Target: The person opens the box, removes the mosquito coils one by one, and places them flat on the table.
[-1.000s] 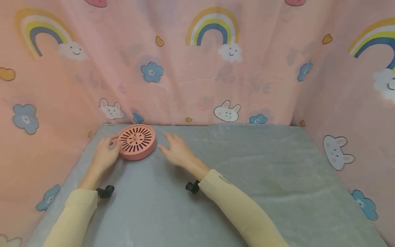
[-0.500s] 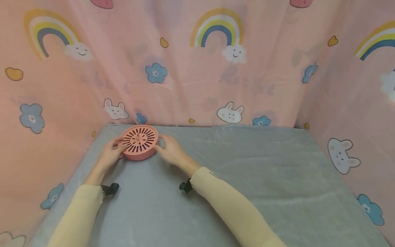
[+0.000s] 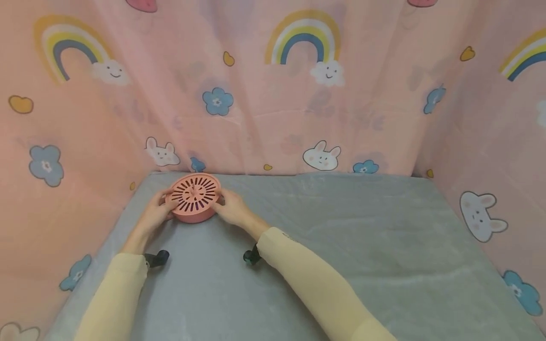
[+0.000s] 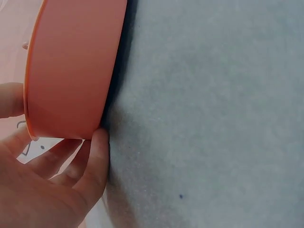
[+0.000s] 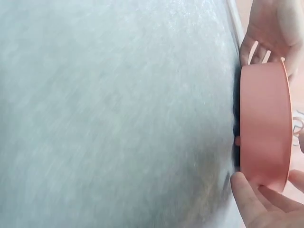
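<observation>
A round pink mosquito coil holder (image 3: 194,193) sits at the back left of the grey cloth in the head view. Its lid has radial slots and a small loop in the middle. My left hand (image 3: 154,215) grips the left side, thumb over the lid's rim and fingers along the wall. On the opposite side my right hand (image 3: 233,208) holds the rim between thumb and fingers. In the left wrist view, fingertips (image 4: 99,135) meet the lower edge of the smooth wall. A small foot (image 5: 237,140) and a dark gap show under the holder in the right wrist view.
Grey cloth (image 3: 341,246) covers the table. Pink printed curtains (image 3: 256,109) with rainbows, flowers and rabbits rise close behind the holder and along both sides. Dark wrist cameras (image 3: 158,258) stick out from the cuffs.
My right hand has come left from beside the holder and taken hold of its right rim. My left hand stays at the left side, its grip closer round the edge.
</observation>
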Action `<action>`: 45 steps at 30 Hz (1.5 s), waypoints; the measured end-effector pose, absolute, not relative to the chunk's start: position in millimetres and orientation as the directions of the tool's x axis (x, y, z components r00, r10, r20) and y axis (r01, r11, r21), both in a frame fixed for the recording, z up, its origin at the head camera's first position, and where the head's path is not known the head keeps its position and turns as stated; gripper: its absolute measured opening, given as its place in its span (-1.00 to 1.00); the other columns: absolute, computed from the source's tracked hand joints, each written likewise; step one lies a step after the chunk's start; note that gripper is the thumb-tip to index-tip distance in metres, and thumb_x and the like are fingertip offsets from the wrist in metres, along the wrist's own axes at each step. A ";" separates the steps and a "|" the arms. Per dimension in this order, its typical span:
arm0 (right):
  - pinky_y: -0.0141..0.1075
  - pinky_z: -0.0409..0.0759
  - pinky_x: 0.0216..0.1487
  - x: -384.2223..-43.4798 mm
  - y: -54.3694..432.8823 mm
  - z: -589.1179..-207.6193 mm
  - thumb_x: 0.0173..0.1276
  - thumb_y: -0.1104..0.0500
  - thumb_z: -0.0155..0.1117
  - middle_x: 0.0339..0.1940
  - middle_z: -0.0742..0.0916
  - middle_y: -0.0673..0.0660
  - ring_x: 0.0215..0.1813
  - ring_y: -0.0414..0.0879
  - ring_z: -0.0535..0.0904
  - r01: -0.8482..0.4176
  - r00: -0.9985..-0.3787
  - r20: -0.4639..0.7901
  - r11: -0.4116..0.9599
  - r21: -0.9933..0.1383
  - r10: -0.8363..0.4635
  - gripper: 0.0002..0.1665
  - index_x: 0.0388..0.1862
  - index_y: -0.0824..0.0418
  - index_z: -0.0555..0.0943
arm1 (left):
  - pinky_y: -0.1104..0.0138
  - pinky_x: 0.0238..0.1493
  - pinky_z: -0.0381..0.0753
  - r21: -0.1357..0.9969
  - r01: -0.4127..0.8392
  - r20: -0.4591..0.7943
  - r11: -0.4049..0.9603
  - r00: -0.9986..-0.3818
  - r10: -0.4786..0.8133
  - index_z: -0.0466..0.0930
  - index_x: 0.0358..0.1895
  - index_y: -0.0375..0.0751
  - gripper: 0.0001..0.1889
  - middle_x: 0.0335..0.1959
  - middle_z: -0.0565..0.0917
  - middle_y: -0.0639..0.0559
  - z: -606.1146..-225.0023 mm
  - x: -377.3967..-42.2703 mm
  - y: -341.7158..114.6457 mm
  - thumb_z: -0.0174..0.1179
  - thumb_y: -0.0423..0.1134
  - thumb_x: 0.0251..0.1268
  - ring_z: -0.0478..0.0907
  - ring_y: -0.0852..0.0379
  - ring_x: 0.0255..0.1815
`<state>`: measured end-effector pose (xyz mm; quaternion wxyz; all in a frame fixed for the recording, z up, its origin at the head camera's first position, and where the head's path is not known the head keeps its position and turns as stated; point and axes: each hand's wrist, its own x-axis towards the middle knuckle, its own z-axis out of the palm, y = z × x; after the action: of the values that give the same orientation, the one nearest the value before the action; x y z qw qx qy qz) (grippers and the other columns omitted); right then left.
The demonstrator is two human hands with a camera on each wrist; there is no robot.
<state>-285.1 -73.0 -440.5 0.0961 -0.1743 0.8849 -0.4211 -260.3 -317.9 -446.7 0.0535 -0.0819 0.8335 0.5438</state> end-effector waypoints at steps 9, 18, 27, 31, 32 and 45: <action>-0.11 0.51 0.35 -288.6 -73.8 -453.1 0.56 0.07 0.21 0.39 0.54 0.18 0.40 0.04 0.46 -0.099 -0.944 -0.049 0.424 -0.900 -0.326 -0.44 0.46 0.14 0.41 | 0.41 0.06 0.65 0.928 -0.217 -0.205 0.303 -0.976 -0.071 -0.08 0.64 -0.24 -0.32 0.53 0.12 -0.47 -446.0 -262.0 -311.5 0.00 -0.27 0.61 0.37 -0.21 0.37; -0.13 0.58 0.27 -285.3 -74.0 -456.7 0.51 0.13 0.28 0.35 0.57 0.16 0.34 0.04 0.50 -0.028 -0.972 -0.048 0.320 -0.947 -0.228 -0.49 0.39 0.10 0.50 | 0.28 0.16 0.64 0.943 -0.273 -0.253 0.193 -0.960 -0.123 0.01 0.65 -0.09 -0.30 0.55 0.11 -0.37 -443.8 -265.7 -305.6 0.05 -0.35 0.56 0.34 -0.19 0.39; -0.21 0.63 0.16 -280.2 -64.9 -452.8 0.51 0.16 0.28 0.27 0.60 0.17 0.26 0.04 0.54 -0.010 -0.988 -0.028 0.245 -0.970 -0.153 -0.54 0.35 0.13 0.55 | 0.12 0.31 0.54 0.958 -0.252 -0.238 0.134 -0.965 -0.110 0.05 0.64 -0.08 -0.30 0.58 0.06 -0.33 -436.6 -261.6 -290.2 0.09 -0.36 0.53 0.31 -0.20 0.43; -0.26 0.64 0.10 -279.4 -58.4 -447.4 0.50 0.16 0.29 0.23 0.60 0.17 0.19 -0.01 0.55 0.011 -0.993 -0.034 0.204 -0.979 -0.110 -0.56 0.32 0.12 0.57 | 0.10 0.29 0.56 0.967 -0.225 -0.216 0.118 -0.972 -0.091 0.05 0.63 -0.12 -0.30 0.56 0.07 -0.37 -431.6 -262.3 -280.6 0.08 -0.39 0.52 0.34 -0.21 0.38; -0.28 0.65 0.08 -279.2 -56.8 -446.1 0.49 0.17 0.30 0.22 0.60 0.18 0.17 -0.02 0.55 0.015 -0.994 -0.036 0.197 -0.980 -0.103 -0.57 0.31 0.13 0.57 | 0.12 0.26 0.58 0.969 -0.219 -0.209 0.117 -0.974 -0.090 0.06 0.63 -0.13 -0.31 0.55 0.08 -0.38 -430.3 -262.0 -278.2 0.08 -0.39 0.51 0.36 -0.21 0.36; -0.24 0.70 0.04 -275.9 -24.7 -427.3 0.45 0.20 0.33 0.19 0.59 0.20 0.12 0.02 0.59 0.036 -0.997 -0.047 0.171 -0.985 -0.059 -0.58 0.27 0.14 0.59 | -0.05 0.32 0.51 0.964 -0.181 -0.167 0.193 -0.982 -0.089 0.11 0.61 -0.09 -0.32 0.55 0.11 -0.32 -409.7 -254.6 -245.9 0.13 -0.30 0.51 0.42 -0.24 0.30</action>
<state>-275.9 -24.7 -427.3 0.0371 -0.0074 0.7644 -0.6436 -254.6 -245.9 -409.7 0.0368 -0.0876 0.7716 0.6290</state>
